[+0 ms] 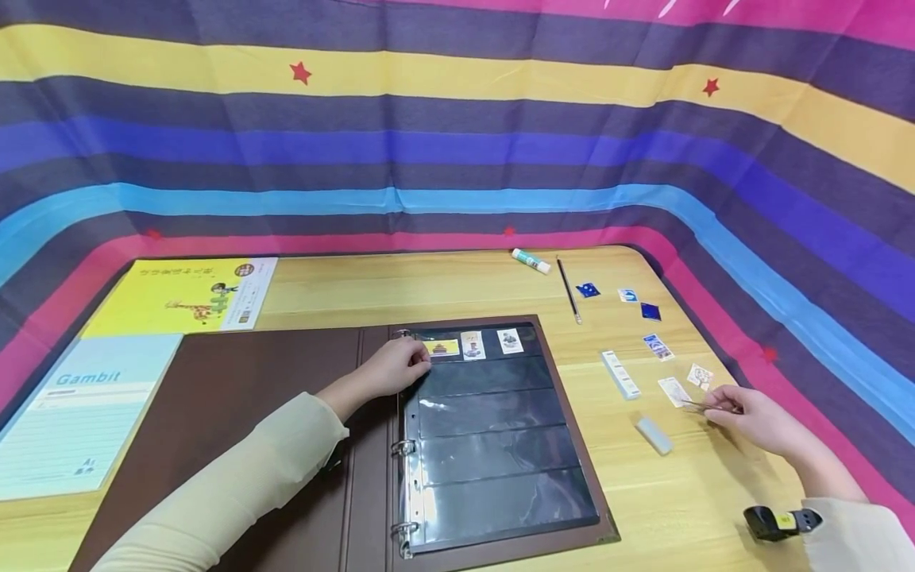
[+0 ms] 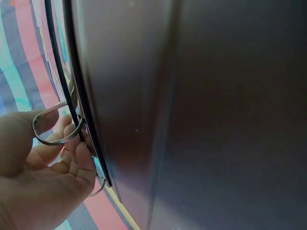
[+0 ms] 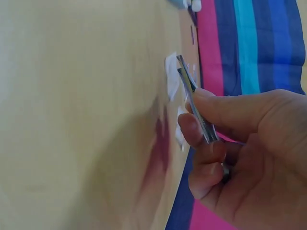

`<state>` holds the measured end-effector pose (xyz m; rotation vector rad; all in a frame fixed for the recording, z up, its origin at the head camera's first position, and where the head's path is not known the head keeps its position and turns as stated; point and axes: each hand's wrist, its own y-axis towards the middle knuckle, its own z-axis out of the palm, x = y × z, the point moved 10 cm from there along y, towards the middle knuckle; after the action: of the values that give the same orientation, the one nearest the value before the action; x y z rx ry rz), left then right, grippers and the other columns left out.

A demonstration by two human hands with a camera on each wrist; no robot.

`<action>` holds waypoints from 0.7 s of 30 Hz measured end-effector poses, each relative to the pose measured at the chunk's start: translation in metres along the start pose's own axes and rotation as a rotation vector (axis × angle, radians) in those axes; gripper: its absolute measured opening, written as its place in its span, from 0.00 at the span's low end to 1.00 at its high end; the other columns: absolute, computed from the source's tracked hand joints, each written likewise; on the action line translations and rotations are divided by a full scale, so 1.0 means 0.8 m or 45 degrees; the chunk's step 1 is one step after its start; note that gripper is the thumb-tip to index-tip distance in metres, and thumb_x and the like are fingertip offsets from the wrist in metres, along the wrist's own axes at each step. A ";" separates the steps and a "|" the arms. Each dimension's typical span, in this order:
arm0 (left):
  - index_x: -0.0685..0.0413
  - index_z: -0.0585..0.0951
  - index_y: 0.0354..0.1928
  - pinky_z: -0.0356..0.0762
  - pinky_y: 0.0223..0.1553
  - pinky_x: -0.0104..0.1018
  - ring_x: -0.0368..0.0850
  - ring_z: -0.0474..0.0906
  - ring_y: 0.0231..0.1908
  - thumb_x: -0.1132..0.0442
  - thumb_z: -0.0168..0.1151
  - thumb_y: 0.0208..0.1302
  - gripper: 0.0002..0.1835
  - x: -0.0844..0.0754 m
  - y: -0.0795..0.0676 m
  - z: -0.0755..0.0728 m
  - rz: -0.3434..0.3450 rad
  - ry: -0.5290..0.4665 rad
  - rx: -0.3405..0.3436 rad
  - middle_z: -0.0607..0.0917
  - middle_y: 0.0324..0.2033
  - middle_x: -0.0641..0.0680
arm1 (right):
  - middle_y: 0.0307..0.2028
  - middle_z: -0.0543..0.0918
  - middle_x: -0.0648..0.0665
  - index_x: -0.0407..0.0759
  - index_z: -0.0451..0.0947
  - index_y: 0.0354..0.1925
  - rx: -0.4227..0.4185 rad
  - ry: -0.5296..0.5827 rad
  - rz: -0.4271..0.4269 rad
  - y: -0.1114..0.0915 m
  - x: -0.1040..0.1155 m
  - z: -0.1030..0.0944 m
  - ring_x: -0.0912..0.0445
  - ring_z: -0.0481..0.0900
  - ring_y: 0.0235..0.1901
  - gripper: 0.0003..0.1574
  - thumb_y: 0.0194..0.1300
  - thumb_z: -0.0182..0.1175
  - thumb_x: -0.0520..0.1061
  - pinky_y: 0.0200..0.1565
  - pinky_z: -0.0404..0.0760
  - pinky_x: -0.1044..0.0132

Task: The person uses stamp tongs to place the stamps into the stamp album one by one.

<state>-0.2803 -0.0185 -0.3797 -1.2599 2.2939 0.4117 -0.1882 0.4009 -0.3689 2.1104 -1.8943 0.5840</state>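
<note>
A brown ring-binder stamp album (image 1: 286, 445) lies spread flat, its black pocket page (image 1: 493, 413) on the right side. Three stamps sit in the top pocket row: a yellow one (image 1: 445, 348) and two pale ones. My left hand (image 1: 391, 367) rests at the page's upper left corner by the top metal ring (image 2: 57, 141), fingers loosely bent. My right hand (image 1: 750, 417) pinches metal tweezers (image 3: 196, 103) between thumb and fingers. The tweezers' tips are at the edge of a pale stamp (image 1: 674, 392) on the table; whether they grip it cannot be told. Another pale stamp (image 1: 700, 376) lies beside it.
Several blue stamps, one a dark one (image 1: 650, 311), lie farther back right. A glue stick (image 1: 531, 260), a pencil (image 1: 569, 291), a white box (image 1: 620, 375) and a whitish block (image 1: 654, 434) surround the album's right. A yellow book (image 1: 171, 298) and Gambit notepad (image 1: 86, 413) lie left.
</note>
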 end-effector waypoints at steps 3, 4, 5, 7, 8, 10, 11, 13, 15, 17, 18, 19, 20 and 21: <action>0.53 0.74 0.26 0.64 0.27 0.31 0.38 0.65 0.24 0.64 0.52 0.54 0.03 0.000 0.000 0.000 -0.014 -0.011 0.003 0.71 0.22 0.46 | 0.23 0.72 0.48 0.37 0.71 0.30 0.017 0.000 0.031 -0.006 -0.009 0.003 0.65 0.64 0.22 0.09 0.53 0.54 0.43 0.24 0.65 0.70; 0.53 0.74 0.25 0.64 0.27 0.31 0.39 0.65 0.24 0.64 0.52 0.54 0.03 0.000 0.000 0.000 -0.015 -0.013 0.004 0.71 0.22 0.46 | 0.23 0.72 0.48 0.36 0.71 0.30 0.013 0.000 0.040 -0.007 -0.011 0.003 0.65 0.65 0.22 0.09 0.53 0.54 0.43 0.24 0.65 0.70; 0.53 0.74 0.25 0.64 0.27 0.32 0.39 0.65 0.23 0.64 0.52 0.54 0.04 0.000 0.000 0.000 -0.017 -0.014 0.004 0.71 0.22 0.46 | 0.23 0.72 0.47 0.36 0.71 0.30 0.006 0.003 0.051 -0.008 -0.013 0.003 0.64 0.65 0.22 0.10 0.54 0.54 0.43 0.24 0.65 0.69; 0.53 0.74 0.25 0.64 0.26 0.32 0.39 0.65 0.23 0.64 0.51 0.54 0.04 -0.001 0.000 0.000 -0.021 -0.015 0.005 0.71 0.21 0.46 | 0.24 0.73 0.47 0.35 0.71 0.31 -0.028 -0.019 0.068 -0.008 -0.018 0.000 0.65 0.65 0.22 0.11 0.54 0.54 0.44 0.24 0.66 0.69; 0.53 0.74 0.24 0.64 0.27 0.32 0.39 0.65 0.23 0.64 0.51 0.54 0.04 -0.001 0.001 -0.001 -0.015 -0.007 0.001 0.71 0.21 0.46 | 0.24 0.73 0.47 0.35 0.71 0.31 -0.045 -0.032 0.075 -0.008 -0.019 -0.001 0.64 0.65 0.22 0.11 0.54 0.53 0.43 0.24 0.66 0.68; 0.53 0.74 0.24 0.64 0.27 0.31 0.38 0.65 0.23 0.64 0.51 0.54 0.04 -0.002 0.001 -0.001 -0.004 0.008 -0.003 0.71 0.21 0.46 | 0.23 0.73 0.47 0.35 0.72 0.30 -0.086 -0.067 0.101 -0.008 -0.024 -0.006 0.64 0.65 0.20 0.10 0.55 0.53 0.43 0.23 0.65 0.67; 0.53 0.74 0.23 0.64 0.27 0.31 0.38 0.65 0.23 0.65 0.51 0.53 0.04 -0.002 0.001 -0.001 -0.001 0.014 -0.004 0.71 0.21 0.46 | 0.22 0.73 0.48 0.35 0.72 0.30 -0.103 -0.078 0.119 -0.007 -0.026 -0.007 0.63 0.65 0.20 0.10 0.55 0.53 0.44 0.23 0.64 0.67; 0.53 0.73 0.23 0.64 0.28 0.31 0.38 0.66 0.24 0.65 0.52 0.53 0.04 -0.003 0.002 -0.001 0.008 0.018 -0.005 0.71 0.21 0.46 | 0.20 0.72 0.48 0.36 0.71 0.28 -0.134 -0.100 0.149 -0.007 -0.030 -0.010 0.61 0.64 0.18 0.10 0.55 0.52 0.44 0.22 0.63 0.66; 0.53 0.73 0.22 0.64 0.28 0.31 0.38 0.66 0.24 0.65 0.52 0.53 0.04 -0.003 0.001 -0.001 0.008 0.017 -0.005 0.71 0.21 0.46 | 0.19 0.71 0.48 0.36 0.71 0.27 -0.152 -0.110 0.179 -0.007 -0.034 -0.011 0.60 0.63 0.18 0.12 0.56 0.51 0.45 0.21 0.61 0.65; 0.53 0.73 0.22 0.64 0.28 0.31 0.38 0.65 0.24 0.65 0.52 0.52 0.04 -0.003 0.001 -0.001 0.003 0.010 -0.004 0.71 0.20 0.46 | 0.18 0.70 0.48 0.36 0.71 0.26 -0.166 -0.116 0.203 -0.007 -0.037 -0.012 0.58 0.62 0.17 0.13 0.56 0.51 0.46 0.20 0.61 0.65; 0.53 0.73 0.22 0.64 0.28 0.31 0.38 0.65 0.24 0.65 0.52 0.52 0.04 -0.003 0.001 -0.001 0.001 0.006 -0.003 0.71 0.20 0.46 | 0.17 0.69 0.49 0.36 0.70 0.25 -0.176 -0.122 0.211 -0.007 -0.038 -0.013 0.58 0.62 0.17 0.13 0.56 0.51 0.47 0.20 0.60 0.65; 0.53 0.73 0.22 0.64 0.28 0.31 0.38 0.65 0.24 0.65 0.52 0.52 0.04 -0.003 0.001 -0.001 -0.001 0.005 -0.003 0.71 0.20 0.46 | 0.17 0.69 0.49 0.37 0.71 0.25 -0.191 -0.131 0.224 -0.007 -0.040 -0.015 0.58 0.62 0.17 0.13 0.56 0.51 0.47 0.20 0.60 0.65; 0.53 0.73 0.22 0.64 0.28 0.31 0.38 0.65 0.24 0.65 0.52 0.53 0.04 -0.003 0.001 -0.001 -0.002 0.004 -0.004 0.71 0.20 0.46 | 0.17 0.69 0.49 0.37 0.71 0.25 -0.201 -0.131 0.236 -0.007 -0.041 -0.017 0.58 0.62 0.17 0.14 0.56 0.51 0.48 0.20 0.60 0.65; 0.53 0.73 0.22 0.64 0.28 0.31 0.38 0.65 0.24 0.65 0.52 0.53 0.04 -0.003 0.001 -0.001 -0.002 0.004 -0.005 0.71 0.20 0.46 | 0.17 0.69 0.49 0.37 0.71 0.25 -0.212 -0.135 0.247 -0.007 -0.043 -0.018 0.57 0.62 0.17 0.14 0.56 0.51 0.47 0.19 0.60 0.66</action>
<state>-0.2802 -0.0171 -0.3778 -1.2648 2.2957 0.4140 -0.1869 0.4383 -0.3710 1.9025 -2.1410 0.3435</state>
